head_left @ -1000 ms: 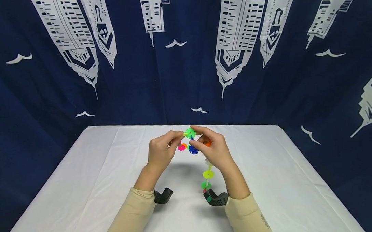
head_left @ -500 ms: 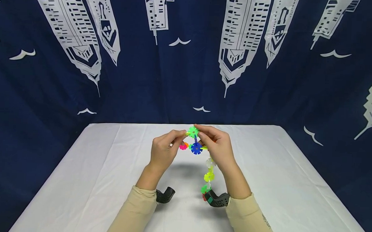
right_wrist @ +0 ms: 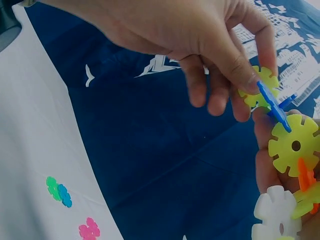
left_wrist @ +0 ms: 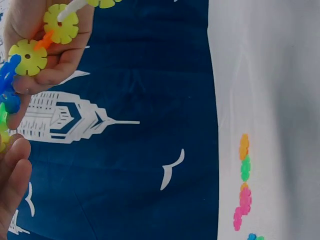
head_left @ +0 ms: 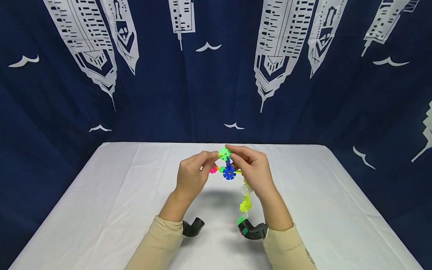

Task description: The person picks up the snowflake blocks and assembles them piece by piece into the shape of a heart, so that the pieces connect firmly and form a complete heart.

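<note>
In the head view, my left hand (head_left: 193, 176) pinches a small yellow flower-shaped disc at the left rim of a green notched disc (head_left: 224, 153). My right hand (head_left: 253, 168) holds that green disc between thumb and index finger. Blue discs (head_left: 229, 173) join on below it. From there a linked chain runs past my right palm: a white disc (head_left: 245, 189), a yellow disc (head_left: 245, 206) and a green one (head_left: 241, 220) hang down. In the right wrist view, my left hand (right_wrist: 210, 45) grips the yellow disc (right_wrist: 260, 85); a blue disc (right_wrist: 274, 107) stands edge-on beside it.
Loose flower discs lie on the white-covered table (head_left: 128, 195): orange (left_wrist: 244, 146), green (left_wrist: 245, 168) and pink (left_wrist: 245, 201) in a row, with a green-and-blue pair (right_wrist: 59, 192) apart. Dark blue printed cloth (head_left: 189, 90) hangs behind. Each wrist carries a black mount (head_left: 193, 227).
Both hands and the chain shift slightly right in view, and the camera moves a little. My left fingers close in on the green disc. The blue disc and hanging chain turn and sway.
</note>
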The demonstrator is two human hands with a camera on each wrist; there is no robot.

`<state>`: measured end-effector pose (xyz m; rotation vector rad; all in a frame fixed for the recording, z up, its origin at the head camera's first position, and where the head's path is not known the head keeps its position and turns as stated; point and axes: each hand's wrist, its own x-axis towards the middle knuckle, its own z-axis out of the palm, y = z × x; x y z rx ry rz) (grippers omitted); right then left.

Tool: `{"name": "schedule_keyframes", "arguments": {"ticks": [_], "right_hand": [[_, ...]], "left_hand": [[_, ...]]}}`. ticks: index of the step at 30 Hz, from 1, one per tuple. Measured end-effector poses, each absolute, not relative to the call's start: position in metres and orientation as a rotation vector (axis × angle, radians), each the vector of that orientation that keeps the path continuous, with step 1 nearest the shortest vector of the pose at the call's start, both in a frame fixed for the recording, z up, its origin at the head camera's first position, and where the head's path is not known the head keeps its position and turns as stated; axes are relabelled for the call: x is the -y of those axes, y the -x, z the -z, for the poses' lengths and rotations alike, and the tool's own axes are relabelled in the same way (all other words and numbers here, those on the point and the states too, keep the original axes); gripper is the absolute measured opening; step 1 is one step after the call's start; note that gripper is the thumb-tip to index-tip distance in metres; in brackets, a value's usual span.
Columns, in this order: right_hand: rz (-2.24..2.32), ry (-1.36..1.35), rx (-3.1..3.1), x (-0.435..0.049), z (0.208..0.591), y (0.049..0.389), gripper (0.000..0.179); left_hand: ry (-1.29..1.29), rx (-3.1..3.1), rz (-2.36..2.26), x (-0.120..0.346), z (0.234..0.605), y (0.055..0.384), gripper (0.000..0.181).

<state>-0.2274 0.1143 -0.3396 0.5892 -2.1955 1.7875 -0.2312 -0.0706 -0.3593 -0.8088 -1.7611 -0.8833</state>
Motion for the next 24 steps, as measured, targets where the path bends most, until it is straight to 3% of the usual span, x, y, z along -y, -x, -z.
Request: {"name": "schedule_keyframes", "arguments": {"ticks": [12, 18, 24], "right_hand": [[-1.623, -0.799, 2.353, -0.121, 0.343, 0.229, 0.051], [-1.559, -0.832, 2.346, -0.122, 0.345, 0.23, 0.054], [-1.497, -0.826, 2.315, -0.124, 0.346, 0.231, 0.054]], "left_hand": [[0.743, 1.812, 0.891, 0.073, 0.365, 0.233, 0.016], [0.723, 1.857, 0.956, 0.074, 0.368, 0.235, 0.016], [0.696, 2.038, 1.098, 0.084, 0.371, 0.243, 0.03]]}}
